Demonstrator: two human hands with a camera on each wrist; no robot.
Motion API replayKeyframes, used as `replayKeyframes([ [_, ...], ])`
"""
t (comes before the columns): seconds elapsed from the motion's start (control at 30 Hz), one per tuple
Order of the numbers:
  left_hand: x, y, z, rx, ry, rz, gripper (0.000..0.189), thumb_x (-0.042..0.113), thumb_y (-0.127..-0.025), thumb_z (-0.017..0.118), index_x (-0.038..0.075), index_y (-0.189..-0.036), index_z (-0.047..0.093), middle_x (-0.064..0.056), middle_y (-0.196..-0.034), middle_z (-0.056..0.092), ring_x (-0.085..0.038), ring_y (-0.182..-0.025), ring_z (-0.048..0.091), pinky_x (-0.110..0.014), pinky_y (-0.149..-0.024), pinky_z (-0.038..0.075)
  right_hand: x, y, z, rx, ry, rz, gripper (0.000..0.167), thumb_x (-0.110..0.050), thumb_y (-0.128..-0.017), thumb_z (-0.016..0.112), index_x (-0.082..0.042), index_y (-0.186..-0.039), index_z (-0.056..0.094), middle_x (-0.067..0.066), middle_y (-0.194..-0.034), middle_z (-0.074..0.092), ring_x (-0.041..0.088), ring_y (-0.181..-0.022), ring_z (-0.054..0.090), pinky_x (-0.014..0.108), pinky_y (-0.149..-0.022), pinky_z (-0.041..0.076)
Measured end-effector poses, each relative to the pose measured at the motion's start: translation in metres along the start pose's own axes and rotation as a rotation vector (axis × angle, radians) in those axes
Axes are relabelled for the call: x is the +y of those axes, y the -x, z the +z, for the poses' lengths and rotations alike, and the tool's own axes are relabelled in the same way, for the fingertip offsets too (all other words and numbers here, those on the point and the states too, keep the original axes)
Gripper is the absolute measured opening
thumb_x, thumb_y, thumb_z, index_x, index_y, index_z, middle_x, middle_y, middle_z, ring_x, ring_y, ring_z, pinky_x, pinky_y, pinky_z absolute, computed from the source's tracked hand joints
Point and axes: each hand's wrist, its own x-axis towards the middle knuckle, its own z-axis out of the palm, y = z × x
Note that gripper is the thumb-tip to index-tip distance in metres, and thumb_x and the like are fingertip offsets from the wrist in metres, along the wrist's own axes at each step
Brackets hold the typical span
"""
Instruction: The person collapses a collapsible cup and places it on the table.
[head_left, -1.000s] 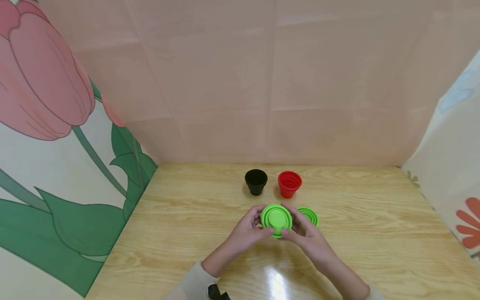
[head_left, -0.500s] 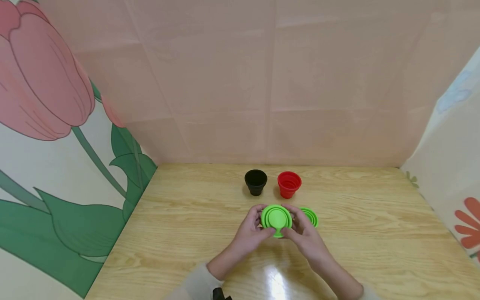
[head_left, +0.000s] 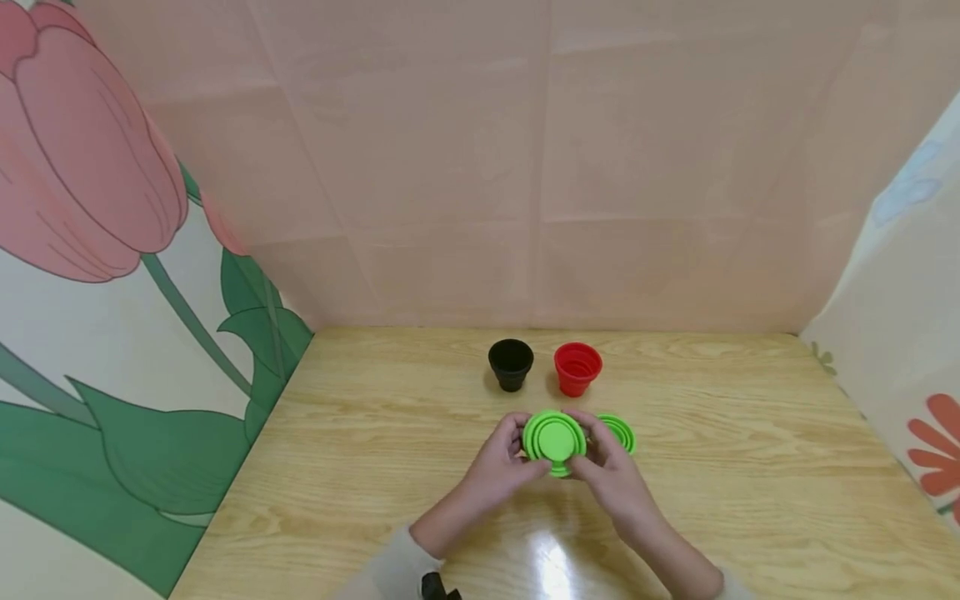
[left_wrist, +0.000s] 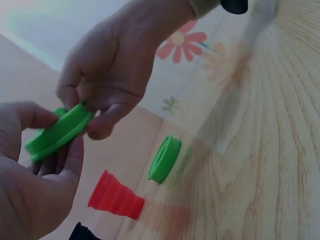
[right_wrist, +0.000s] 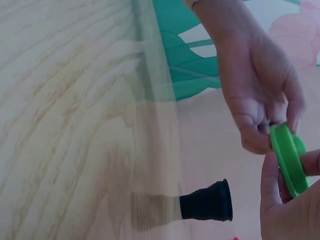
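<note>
Between my two hands, raised over the table, is a flattened green collapsible cup (head_left: pixel 555 437) with its round ringed face toward the head camera. My left hand (head_left: pixel 498 467) pinches its left side, thumb at the lower edge and fingers behind. On the opposite side my right hand (head_left: pixel 613 475) pinches it the same way. The left wrist view shows the held cup (left_wrist: pixel 60 131) edge-on, as a thin disc. A second flattened green cup (head_left: pixel 621 433) lies on the table, partly hidden behind my right hand.
Farther back on the wooden table (head_left: pixel 390 400) stand two expanded cups, a black cup (head_left: pixel 511 364) on the left and a red cup (head_left: pixel 577 368) on the right. A pink backdrop (head_left: pixel 450 167) rises behind the table, with flower-printed panels at both sides.
Both hands keep hold of the green cup in nearly the same place. The cup tilts slightly, and the thumbs shift a little along its lower edge.
</note>
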Motion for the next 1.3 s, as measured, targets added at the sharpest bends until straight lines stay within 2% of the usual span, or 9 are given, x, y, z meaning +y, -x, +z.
replayKeyframes([
  [0.13,0.002,0.001,-0.005,-0.047,0.031,-0.029,0.047,0.004,-0.092,0.069,0.0,-0.133,0.048,-0.01,-0.115,0.06,-0.017,-0.103,0.057,-0.023,-0.086,0.054,-0.002,0.001,-0.004,-0.004,0.021,0.032,0.063,0.011,-0.088,0.054,-0.009,-0.147,0.047,0.016,-0.133,0.056,0.014,-0.106,0.063,0.032,-0.085,0.058],
  [0.23,0.002,0.002,-0.006,-0.038,0.067,-0.056,0.041,0.008,-0.094,0.068,0.0,-0.13,0.05,-0.008,-0.111,0.058,-0.016,-0.1,0.057,-0.023,-0.084,0.055,-0.003,0.001,-0.009,-0.042,0.037,0.026,0.064,0.008,-0.09,0.055,-0.011,-0.15,0.046,0.019,-0.137,0.055,0.012,-0.11,0.061,0.03,-0.088,0.057],
  [0.33,0.002,0.002,-0.007,-0.035,0.094,-0.061,0.038,0.006,-0.095,0.066,-0.001,-0.129,0.05,-0.008,-0.111,0.056,-0.017,-0.1,0.057,-0.025,-0.084,0.056,-0.003,0.002,-0.013,-0.1,0.027,0.03,0.064,0.003,-0.093,0.056,-0.013,-0.154,0.042,0.02,-0.147,0.048,0.008,-0.118,0.058,0.027,-0.094,0.054],
  [0.43,0.0,0.002,-0.007,-0.04,0.099,-0.058,0.038,0.004,-0.095,0.064,-0.002,-0.13,0.049,-0.009,-0.112,0.055,-0.016,-0.1,0.058,-0.026,-0.085,0.058,-0.003,0.002,-0.018,-0.157,-0.012,0.053,0.065,-0.003,-0.097,0.056,-0.014,-0.157,0.037,0.018,-0.155,0.04,0.003,-0.123,0.054,0.024,-0.098,0.051],
  [0.6,0.0,0.004,-0.01,-0.029,0.089,-0.053,0.039,0.003,-0.095,0.063,-0.004,-0.132,0.05,-0.011,-0.115,0.057,-0.016,-0.1,0.06,-0.029,-0.085,0.059,-0.001,0.001,-0.023,-0.232,-0.125,0.08,0.064,-0.008,-0.101,0.056,-0.008,-0.159,0.029,0.022,-0.156,0.034,0.009,-0.124,0.056,0.028,-0.101,0.052],
  [0.7,0.0,0.004,-0.013,-0.025,0.062,-0.061,0.042,0.004,-0.095,0.063,-0.004,-0.134,0.05,-0.013,-0.117,0.058,-0.017,-0.1,0.06,-0.03,-0.086,0.059,-0.001,0.001,-0.022,-0.215,-0.15,0.094,0.06,-0.012,-0.102,0.058,-0.004,-0.157,0.033,0.023,-0.147,0.039,0.016,-0.118,0.061,0.034,-0.099,0.055],
  [0.9,-0.005,0.004,-0.019,-0.037,0.038,-0.081,0.045,0.005,-0.095,0.065,-0.006,-0.136,0.051,-0.013,-0.116,0.058,-0.016,-0.099,0.06,-0.033,-0.088,0.059,0.0,0.0,-0.018,-0.113,-0.124,0.146,0.052,-0.011,-0.099,0.062,-0.002,-0.148,0.047,0.019,-0.123,0.047,0.023,-0.1,0.065,0.04,-0.089,0.06],
  [1.3,-0.013,0.007,-0.028,-0.084,-0.041,-0.012,0.04,0.004,-0.091,0.067,-0.007,-0.127,0.053,-0.008,-0.11,0.056,-0.017,-0.096,0.057,-0.023,-0.082,0.056,0.005,0.002,-0.016,-0.088,-0.128,0.16,0.051,-0.007,-0.097,0.065,0.001,-0.144,0.049,0.017,-0.116,0.048,0.021,-0.1,0.062,0.041,-0.087,0.061],
])
